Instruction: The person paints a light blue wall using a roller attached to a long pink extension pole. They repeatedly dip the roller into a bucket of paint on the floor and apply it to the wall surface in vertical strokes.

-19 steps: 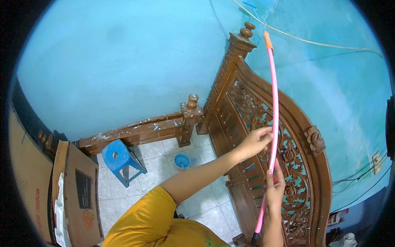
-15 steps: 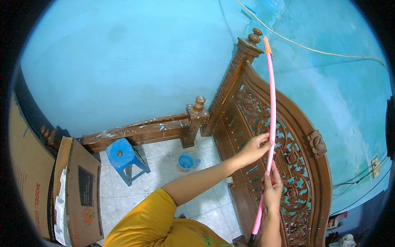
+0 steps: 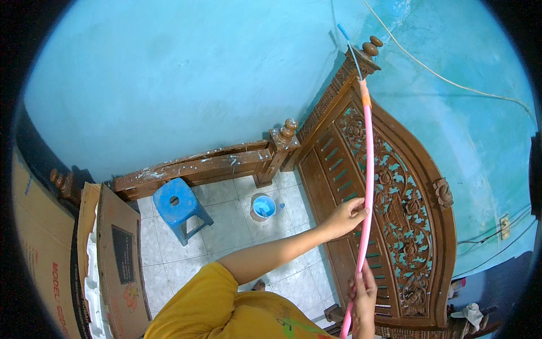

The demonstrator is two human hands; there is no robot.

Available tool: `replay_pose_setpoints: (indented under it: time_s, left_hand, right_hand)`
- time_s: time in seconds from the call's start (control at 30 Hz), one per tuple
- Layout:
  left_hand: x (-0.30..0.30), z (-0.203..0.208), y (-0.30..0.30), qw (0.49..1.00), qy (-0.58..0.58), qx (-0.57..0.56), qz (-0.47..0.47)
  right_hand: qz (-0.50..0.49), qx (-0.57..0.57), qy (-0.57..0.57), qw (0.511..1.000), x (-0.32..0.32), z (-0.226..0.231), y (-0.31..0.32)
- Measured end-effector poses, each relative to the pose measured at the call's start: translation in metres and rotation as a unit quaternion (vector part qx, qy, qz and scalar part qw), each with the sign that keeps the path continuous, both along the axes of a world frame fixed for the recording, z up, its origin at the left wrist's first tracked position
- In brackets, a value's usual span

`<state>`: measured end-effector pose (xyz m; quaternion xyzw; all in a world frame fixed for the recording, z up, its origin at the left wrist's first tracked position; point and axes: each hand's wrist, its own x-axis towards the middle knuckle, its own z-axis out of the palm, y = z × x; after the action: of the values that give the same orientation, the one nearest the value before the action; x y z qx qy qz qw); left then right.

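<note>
A long pink pole (image 3: 369, 152) runs upright before me, bowed by the lens. Orange wrapping (image 3: 365, 95) binds its top to the thin metal rod of a small blue paint roller (image 3: 343, 31), which is at the blue wall (image 3: 186, 73); whether it touches, I cannot tell. My left hand (image 3: 345, 219) pinches the pole around its middle, thumb and fingers against its left side. Lower down, my right hand (image 3: 363, 294) wraps the pole near its bottom end, which leaves the picture.
A carved wooden headboard (image 3: 395, 186) stands behind the pole, joined to a paint-spotted rail (image 3: 197, 169). On the tiled floor are a blue plastic stool (image 3: 175, 199) and a small bucket of blue paint (image 3: 263, 207). Cardboard boxes (image 3: 121, 265) stand at left; a cable (image 3: 435, 70) crosses the wall.
Both hands and the pole have come lower, and the pole's top has dropped. The roller and its rod now show plainly above the orange wrapping. The view has shifted slightly.
</note>
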<state>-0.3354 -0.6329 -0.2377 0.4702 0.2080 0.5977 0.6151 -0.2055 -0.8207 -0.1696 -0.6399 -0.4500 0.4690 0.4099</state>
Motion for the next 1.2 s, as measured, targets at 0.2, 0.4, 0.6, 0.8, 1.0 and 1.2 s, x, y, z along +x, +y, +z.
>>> replay_pose_setpoints:
  time_s: [0.2,0.4,0.6,0.8,1.0,1.2]
  left_hand:
    - [-0.039,-0.010,-0.015,0.994,0.055,-0.091,-0.020]
    - [-0.044,-0.077,-0.007,0.990,-0.026,-0.140,0.006]
    - [-0.029,-0.095,-0.052,0.980,-0.035,-0.198,0.007]
    - [-0.004,-0.108,-0.101,0.960,-0.089,-0.261,-0.047]
    - [0.014,-0.130,-0.114,0.926,-0.133,-0.323,-0.141]
    - [0.033,-0.191,-0.102,0.872,-0.131,-0.426,-0.203]
  right_hand:
    - [-0.056,-0.051,0.003,0.997,0.012,-0.046,-0.086]
    - [0.049,0.031,-0.152,0.987,0.042,-0.075,-0.140]
    - [0.059,-0.071,-0.250,0.964,0.143,-0.089,-0.185]
    - [0.104,-0.122,-0.325,0.932,0.142,0.015,-0.179]
    - [0.160,-0.101,-0.446,0.875,0.127,0.080,-0.161]
    - [0.142,-0.146,-0.570,0.796,0.084,0.086,-0.134]
